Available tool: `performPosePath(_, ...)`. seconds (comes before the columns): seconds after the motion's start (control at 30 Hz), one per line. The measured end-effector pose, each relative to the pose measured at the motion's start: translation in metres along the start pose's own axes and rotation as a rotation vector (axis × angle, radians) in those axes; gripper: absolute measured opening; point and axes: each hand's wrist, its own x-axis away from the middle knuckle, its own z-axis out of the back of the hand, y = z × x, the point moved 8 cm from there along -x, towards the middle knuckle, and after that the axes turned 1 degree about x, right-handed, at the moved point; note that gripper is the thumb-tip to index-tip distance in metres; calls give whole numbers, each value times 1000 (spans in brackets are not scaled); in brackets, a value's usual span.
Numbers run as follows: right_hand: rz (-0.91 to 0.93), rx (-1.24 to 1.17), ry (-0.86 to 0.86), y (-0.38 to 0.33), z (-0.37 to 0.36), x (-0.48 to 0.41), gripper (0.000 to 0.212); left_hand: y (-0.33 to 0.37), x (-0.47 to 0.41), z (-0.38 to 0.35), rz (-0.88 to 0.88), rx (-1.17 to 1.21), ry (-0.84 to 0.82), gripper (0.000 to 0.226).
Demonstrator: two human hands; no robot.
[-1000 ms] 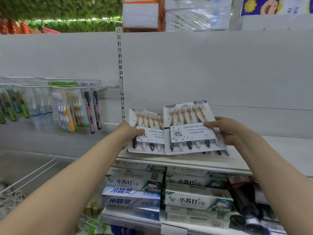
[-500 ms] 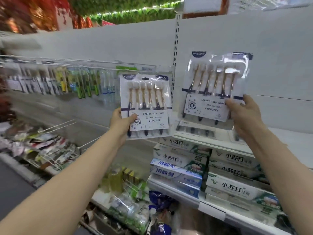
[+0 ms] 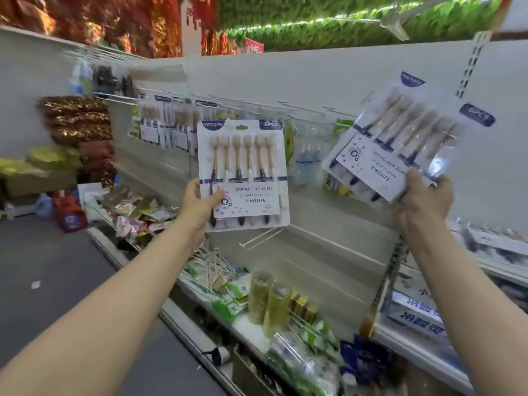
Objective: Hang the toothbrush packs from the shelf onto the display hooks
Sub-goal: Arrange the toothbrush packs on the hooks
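Note:
My left hand (image 3: 200, 208) grips the lower left edge of an upright white toothbrush pack (image 3: 244, 167) with six gold-handled brushes. My right hand (image 3: 423, 204) holds a second identical pack (image 3: 405, 135) by its bottom edge, tilted to the right. Both packs are in the air in front of the white back panel. Behind the left pack, a row of display hooks (image 3: 257, 108) carries hanging toothbrush packs (image 3: 168, 124), blurred. A bare wire hook (image 3: 261, 238) juts out just below the left pack.
The white shelf (image 3: 497, 247) lies at the right, with toothpaste boxes (image 3: 420, 312) beneath it. Two yellow bottles (image 3: 268, 301) and mixed packets fill the lower shelf. Snack packets (image 3: 134, 212) lie on a shelf at left. Grey floor (image 3: 57, 281) is at lower left.
Both hands lifted the two packs off the shelf and carried them up and to the left. The view swung left along the aisle. The right pack is now tilted.

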Motion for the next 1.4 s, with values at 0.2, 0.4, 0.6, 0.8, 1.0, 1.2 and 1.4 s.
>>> performPosePath(0.2, -88, -145, 260, 76, -48, 110, 44, 5, -46, 110, 8, 29, 8, 37)
performPosePath(0.4, -282, 30, 0, 158, -140, 184, 23, 3, -98, 176, 10, -4, 27, 39)
performPosePath(0.6, -237, 90, -295, 192, -256, 208, 26, -3, -145, 245, -17, 48, 64, 38)
performPosePath(0.8, -177, 134, -409, 234, -379, 220, 31, -3, -224, 311, -56, 43, 126, 39)
performPosePath(1.0, -177, 109, -456, 276, -504, 228, 32, 13, -339, 373, -60, -26, 113, 44)
performPosePath(1.2, -159, 112, -486, 299, -605, 228, 33, 24, -441, 429, -51, -35, 81, 57)
performPosePath(1.4, -124, 147, -454, 324, -671, 235, 32, 18, -513, 464, -27, 0, 48, 48)
